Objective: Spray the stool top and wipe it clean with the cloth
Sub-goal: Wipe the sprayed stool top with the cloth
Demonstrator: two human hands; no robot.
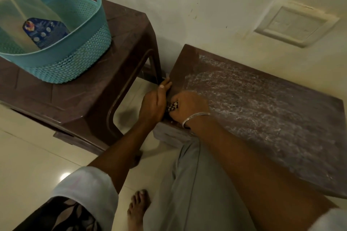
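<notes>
The brown stool top (262, 118) sits low against the wall, on the right of the view, and whitish streaks of spray film cover most of it. Only a strip along its left edge looks bare. At that edge the right hand (189, 107) is bunched tightly around a checkered cloth (171, 109), pressing it onto the surface. The left hand (154, 105) lies against the same edge with its fingers stretched along it. I cannot tell whether they hook under the rim.

The wiping looks barely begun. It would go best as long overlapping passes from this edge towards the far side, with the cloth flattened so more of it touches. The left hand should brace the stool against sliding on the glossy tiled floor (37, 155). Just beside it, a taller stool (75, 99) carries a teal basket (75, 58).
</notes>
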